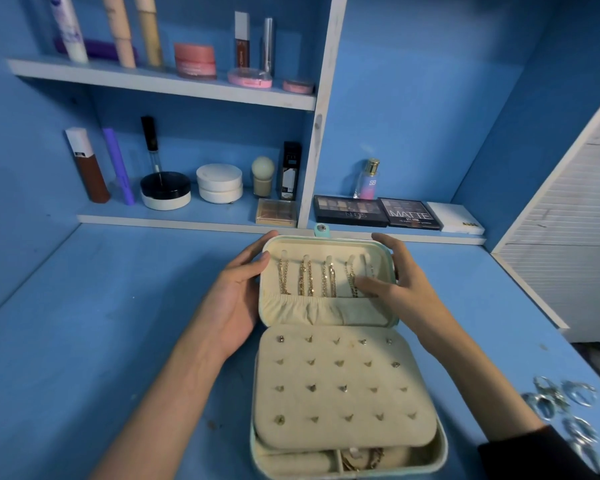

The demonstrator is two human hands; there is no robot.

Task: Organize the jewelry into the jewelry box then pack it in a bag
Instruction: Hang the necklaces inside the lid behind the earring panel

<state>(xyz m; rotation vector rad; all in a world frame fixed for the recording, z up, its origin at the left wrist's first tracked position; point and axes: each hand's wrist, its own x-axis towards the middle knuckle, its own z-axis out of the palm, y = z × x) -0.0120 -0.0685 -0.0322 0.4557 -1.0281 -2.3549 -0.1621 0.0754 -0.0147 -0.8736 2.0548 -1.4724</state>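
A mint jewelry box (326, 315) lies open on the blue desk, its cream lining showing. Several gold chains (307, 277) hang from hooks inside the raised lid. A cream earring panel (340, 386) with several studs covers the base, and a gold chain (364, 460) shows in a compartment below it. My left hand (238, 299) grips the lid's left edge. My right hand (399, 282) holds the lid's right edge, its thumb resting on the rightmost chain. Silver rings and hoops (561, 407) lie loose on the desk at the right.
Shelves behind hold cosmetics: jars (219, 183), bottles, a perfume bottle (368, 180) and eyeshadow palettes (378, 211). A white slatted panel (565, 237) stands at the right. The blue desk (118, 323) stretches left of the box.
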